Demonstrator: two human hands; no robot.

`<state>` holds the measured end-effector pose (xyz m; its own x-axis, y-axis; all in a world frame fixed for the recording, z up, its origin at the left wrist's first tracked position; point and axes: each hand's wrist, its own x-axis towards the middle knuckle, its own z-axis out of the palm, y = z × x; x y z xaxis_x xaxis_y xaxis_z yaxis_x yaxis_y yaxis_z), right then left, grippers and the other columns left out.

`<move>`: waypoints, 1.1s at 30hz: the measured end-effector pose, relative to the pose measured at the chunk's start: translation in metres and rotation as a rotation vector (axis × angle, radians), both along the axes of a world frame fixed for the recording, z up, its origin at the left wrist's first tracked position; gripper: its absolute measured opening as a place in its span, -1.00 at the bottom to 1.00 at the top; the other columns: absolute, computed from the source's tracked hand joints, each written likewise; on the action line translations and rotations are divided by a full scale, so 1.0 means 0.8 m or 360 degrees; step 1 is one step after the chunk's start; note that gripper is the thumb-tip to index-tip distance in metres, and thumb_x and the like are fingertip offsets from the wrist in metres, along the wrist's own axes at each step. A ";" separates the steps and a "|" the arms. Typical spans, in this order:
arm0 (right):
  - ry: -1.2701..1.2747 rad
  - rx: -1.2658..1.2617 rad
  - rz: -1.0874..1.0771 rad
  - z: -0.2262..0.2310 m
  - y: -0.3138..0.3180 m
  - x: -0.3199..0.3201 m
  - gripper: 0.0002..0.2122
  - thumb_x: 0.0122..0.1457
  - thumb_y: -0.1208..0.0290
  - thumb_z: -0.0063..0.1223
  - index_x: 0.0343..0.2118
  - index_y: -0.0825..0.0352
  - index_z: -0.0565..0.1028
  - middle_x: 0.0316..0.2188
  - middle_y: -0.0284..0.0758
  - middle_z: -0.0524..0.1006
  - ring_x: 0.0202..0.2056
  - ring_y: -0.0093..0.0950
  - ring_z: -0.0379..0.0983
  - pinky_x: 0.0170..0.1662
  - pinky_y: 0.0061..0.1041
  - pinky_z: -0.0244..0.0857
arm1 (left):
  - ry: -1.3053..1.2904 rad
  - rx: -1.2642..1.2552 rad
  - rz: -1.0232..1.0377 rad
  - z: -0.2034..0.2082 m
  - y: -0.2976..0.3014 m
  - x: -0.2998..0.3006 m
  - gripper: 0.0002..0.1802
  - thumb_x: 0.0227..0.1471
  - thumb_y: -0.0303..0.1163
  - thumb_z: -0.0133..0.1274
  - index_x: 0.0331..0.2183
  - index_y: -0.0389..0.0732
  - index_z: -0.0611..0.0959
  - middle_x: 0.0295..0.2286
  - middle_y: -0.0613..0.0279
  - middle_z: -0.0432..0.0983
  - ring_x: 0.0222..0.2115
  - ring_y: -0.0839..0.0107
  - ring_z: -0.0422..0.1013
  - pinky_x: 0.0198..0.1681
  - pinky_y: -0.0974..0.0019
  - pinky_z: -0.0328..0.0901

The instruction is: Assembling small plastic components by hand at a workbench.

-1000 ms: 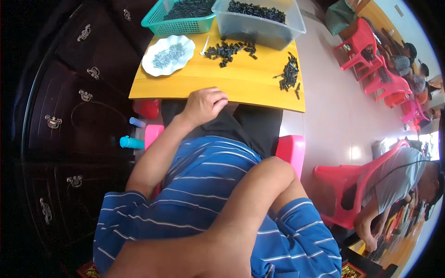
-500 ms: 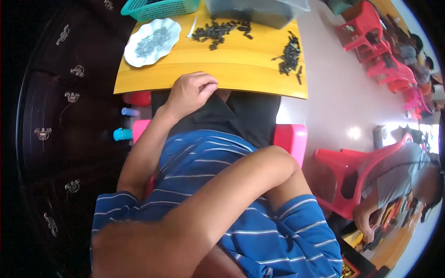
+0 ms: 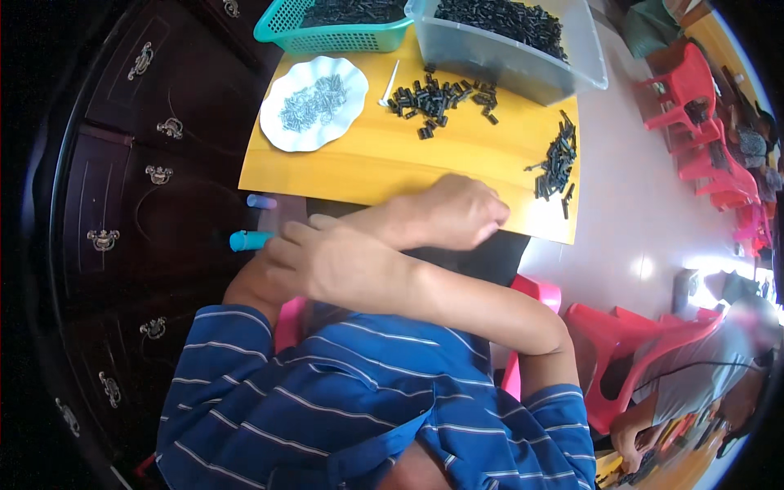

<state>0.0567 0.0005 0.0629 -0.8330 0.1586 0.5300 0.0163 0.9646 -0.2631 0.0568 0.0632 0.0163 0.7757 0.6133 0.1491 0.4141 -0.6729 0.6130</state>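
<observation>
Arms crossed over the lap, nothing being worked. The left hand [image 3: 457, 212] rests at the near edge of the yellow board [image 3: 367, 167], fingers loosely curled; it looks empty, though the palm is hidden. The right hand [image 3: 327, 261] lies flat on the left forearm, fingers slack.

The small black pieces [image 3: 437, 98] lie untouched at the board's far side, with a second heap [image 3: 555, 163] on its right edge. Reaching either means uncrossing the arms first.

Beyond the board stand a clear bin [image 3: 572, 69] and a green basket [image 3: 327, 37]; a white plate [image 3: 278, 122] sits on its far left corner.
</observation>
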 end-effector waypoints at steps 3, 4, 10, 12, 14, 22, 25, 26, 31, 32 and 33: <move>-0.0033 0.0078 -0.0032 -0.001 0.013 -0.001 -0.81 0.05 0.40 0.07 -0.23 0.18 0.53 -0.19 -0.36 0.49 -0.18 -0.44 0.44 -0.26 -0.49 0.34 | -0.0040 -0.0046 -0.0060 -0.007 0.007 0.005 -0.89 0.00 -0.38 0.09 -0.50 -0.17 0.64 -0.53 -0.02 0.58 -0.43 -0.07 0.53 -0.33 -0.08 0.40; 0.0015 0.0029 -0.0018 -0.006 0.020 0.001 -0.82 0.03 0.41 0.07 -0.26 0.18 0.53 -0.22 -0.36 0.49 -0.21 -0.44 0.45 -0.27 -0.50 0.36 | -0.0076 -0.0066 -0.0045 -0.011 0.013 0.001 -0.90 0.00 -0.38 0.09 -0.47 -0.16 0.66 -0.53 0.00 0.58 -0.44 -0.07 0.53 -0.33 -0.07 0.39; 0.0191 -0.0024 0.0004 -0.031 0.057 0.026 -0.90 -0.05 0.40 0.07 -0.43 0.22 0.49 -0.41 -0.37 0.49 -0.33 -0.43 0.49 -0.28 -0.48 0.40 | -0.0223 -0.0605 0.0079 0.000 0.045 -0.043 -0.86 0.05 -0.41 0.13 -0.32 -0.23 0.68 -0.38 0.05 0.63 -0.37 0.04 0.55 -0.29 0.11 0.42; 0.0381 -0.0023 -0.0049 -0.042 0.073 0.046 -0.89 -0.08 0.38 0.07 -0.50 0.26 0.44 -0.49 -0.36 0.46 -0.35 -0.43 0.51 -0.32 -0.44 0.39 | -0.0299 -0.0572 0.0215 -0.008 0.057 -0.068 -0.85 0.05 -0.43 0.15 -0.30 -0.24 0.68 -0.39 0.03 0.63 -0.38 0.05 0.55 -0.30 0.13 0.42; 0.0149 -0.0088 -0.0151 -0.039 0.094 0.075 -0.89 -0.11 0.40 0.19 -0.49 0.19 0.48 -0.51 -0.42 0.48 -0.47 -0.48 0.49 -0.42 -0.48 0.40 | -0.0361 -0.0395 0.0553 -0.029 0.059 -0.102 -0.84 0.05 -0.46 0.19 -0.27 -0.26 0.69 -0.42 0.02 0.62 -0.44 0.13 0.56 -0.36 0.23 0.42; 0.0150 -0.1105 -0.0763 -0.054 0.115 0.134 -0.85 0.06 0.45 0.32 -0.49 0.35 0.53 -0.62 -0.26 0.45 -0.57 -0.27 0.43 -0.49 -0.37 0.31 | -0.0179 0.0143 0.1157 -0.022 0.069 -0.129 -0.80 -0.01 -0.44 0.23 -0.25 -0.18 0.67 -0.38 0.12 0.63 -0.45 0.08 0.56 -0.40 0.15 0.45; 0.0122 -0.1292 -0.0861 -0.061 0.112 0.139 -0.84 0.10 0.40 0.26 -0.48 0.32 0.50 -0.55 -0.25 0.53 -0.50 -0.21 0.50 -0.41 -0.28 0.38 | -0.0069 0.0385 0.1176 -0.031 0.074 -0.117 -0.76 -0.02 -0.45 0.25 -0.22 -0.16 0.68 -0.46 0.15 0.61 -0.50 0.15 0.55 -0.46 0.21 0.42; 0.0059 -0.1238 -0.0844 -0.059 0.114 0.140 -0.85 0.10 0.41 0.26 -0.47 0.32 0.51 -0.55 -0.25 0.53 -0.49 -0.22 0.51 -0.41 -0.29 0.38 | -0.0051 0.0383 0.1175 -0.032 0.075 -0.116 -0.76 -0.02 -0.45 0.25 -0.22 -0.16 0.68 -0.46 0.15 0.61 -0.50 0.15 0.55 -0.46 0.21 0.42; -0.0008 -0.1261 -0.0877 -0.062 0.121 0.153 -0.88 0.09 0.42 0.26 -0.45 0.32 0.53 -0.54 -0.24 0.54 -0.47 -0.22 0.52 -0.40 -0.28 0.39 | 0.0034 0.0424 0.1206 -0.038 0.081 -0.114 -0.78 -0.02 -0.46 0.25 -0.25 -0.18 0.68 -0.48 0.15 0.61 -0.50 0.14 0.55 -0.47 0.19 0.43; 0.0038 -0.1247 -0.0910 -0.064 0.124 0.154 -0.88 0.09 0.42 0.26 -0.44 0.31 0.54 -0.54 -0.24 0.53 -0.49 -0.23 0.51 -0.41 -0.29 0.38 | 0.0043 0.0426 0.1204 -0.038 0.083 -0.113 -0.78 -0.02 -0.46 0.25 -0.25 -0.18 0.68 -0.48 0.15 0.61 -0.50 0.14 0.55 -0.47 0.19 0.43; 0.0082 -0.1234 -0.0943 -0.066 0.125 0.155 -0.89 0.09 0.43 0.26 -0.43 0.31 0.54 -0.55 -0.24 0.53 -0.51 -0.24 0.50 -0.43 -0.31 0.38 | 0.0060 0.0431 0.1198 -0.039 0.085 -0.111 -0.78 -0.02 -0.46 0.25 -0.25 -0.18 0.68 -0.48 0.14 0.61 -0.50 0.14 0.55 -0.47 0.19 0.43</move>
